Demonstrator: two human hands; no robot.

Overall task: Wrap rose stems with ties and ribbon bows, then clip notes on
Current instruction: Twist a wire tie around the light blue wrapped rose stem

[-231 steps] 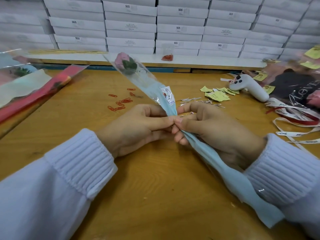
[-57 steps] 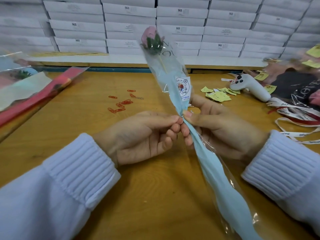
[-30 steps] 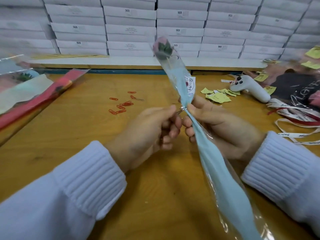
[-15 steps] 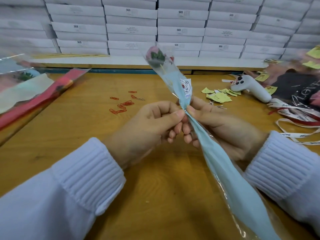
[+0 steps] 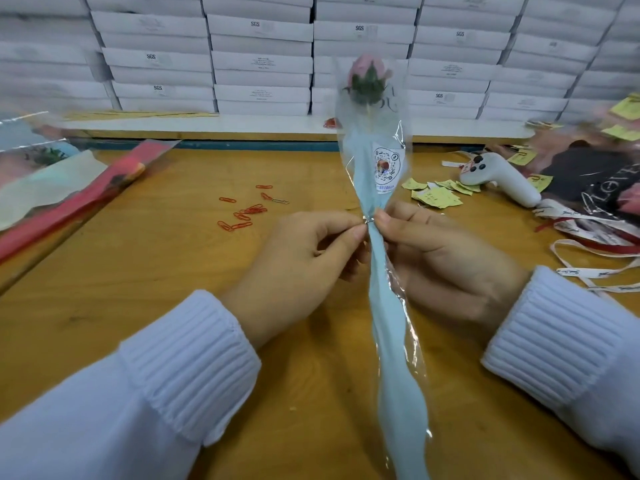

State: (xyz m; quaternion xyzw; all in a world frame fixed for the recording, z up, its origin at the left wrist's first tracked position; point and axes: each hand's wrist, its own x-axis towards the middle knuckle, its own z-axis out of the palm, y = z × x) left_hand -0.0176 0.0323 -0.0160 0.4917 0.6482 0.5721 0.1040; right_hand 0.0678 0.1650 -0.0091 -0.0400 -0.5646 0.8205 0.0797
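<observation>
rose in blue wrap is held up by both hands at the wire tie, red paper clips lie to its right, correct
No: the head view shows the red paper clips left of the rose, beyond the left hand. Otherwise right: that hand and the right hand hold it at the wire tie.

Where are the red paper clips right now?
Head view: the red paper clips lie scattered on the wooden table, left of the wrapped rose and beyond the left hand.

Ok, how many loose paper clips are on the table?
About 9 clips, all on the table left of the rose: three at the far side, one alone further left, a clump of about three, two nearest. The clump overlaps, so some may be hidden.
</observation>
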